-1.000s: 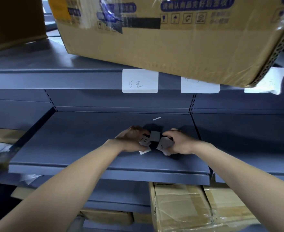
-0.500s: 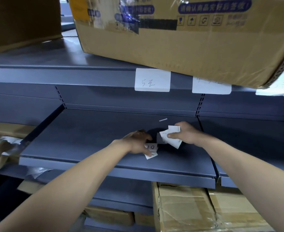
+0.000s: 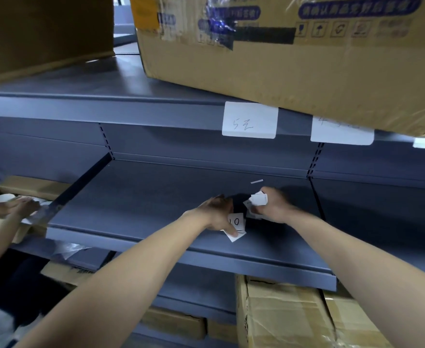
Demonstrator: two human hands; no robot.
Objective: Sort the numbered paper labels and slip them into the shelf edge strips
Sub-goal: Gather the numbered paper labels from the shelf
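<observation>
Small white paper labels lie on the grey middle shelf (image 3: 143,197). My left hand (image 3: 216,214) rests on a little stack there, thumb pressing the top label marked "10" (image 3: 236,222). My right hand (image 3: 271,204) is shut on a bunch of folded white labels (image 3: 258,199), held just above the shelf, right of the left hand. The upper shelf's edge strip (image 3: 131,114) carries a label reading "5" with a character (image 3: 250,120) and a second label (image 3: 342,133), partly hidden by a box.
A large taped cardboard box (image 3: 294,51) overhangs the upper shelf. A thin white paper sliver (image 3: 256,181) lies behind my hands. Another person's hand (image 3: 22,205) works at the far left over an open carton. Cardboard cartons (image 3: 281,317) fill the shelf below.
My right hand has lifted its bunch of labels off the shelf and drawn it a little up and right. My left hand stays on the "10" stack. The view has shifted left.
</observation>
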